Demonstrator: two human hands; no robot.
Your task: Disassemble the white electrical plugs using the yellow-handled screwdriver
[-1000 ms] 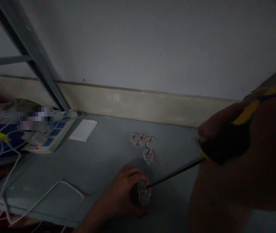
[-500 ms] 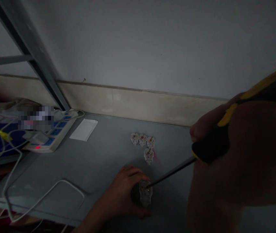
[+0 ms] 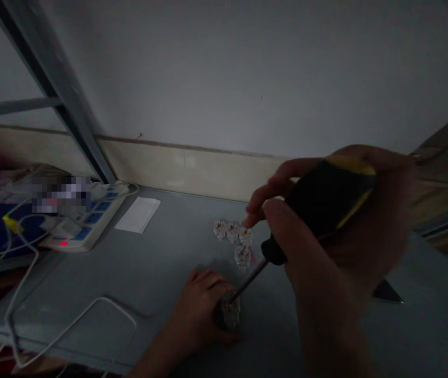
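Observation:
My left hand [image 3: 204, 307] is closed around the side of a whitish, see-through electrical plug [image 3: 232, 315], low in the middle of the view. My right hand [image 3: 350, 252] grips the black and yellow handle of a screwdriver [image 3: 322, 205]. Its shaft slants down to the left, and the tip meets the upper part of the plug's face. Dim light hides whether the tip sits in a screw. Behind my left hand several similar white plug pieces [image 3: 232, 231] with brass-coloured metal parts lie on the grey table [image 3: 161, 252], three of them in a row.
A power strip [image 3: 98, 215] with blue sockets and a lit red light stands at the left. A folded white paper [image 3: 138, 214] lies beside it. A white cable [image 3: 102, 299] loops over the table's front left. A dark pointed object [image 3: 388, 292] lies right of my right wrist.
My right hand and the screwdriver have swung left and away from the camera, with the handle turned. The tip stays at the plug. My left hand keeps its hold, barely shifted.

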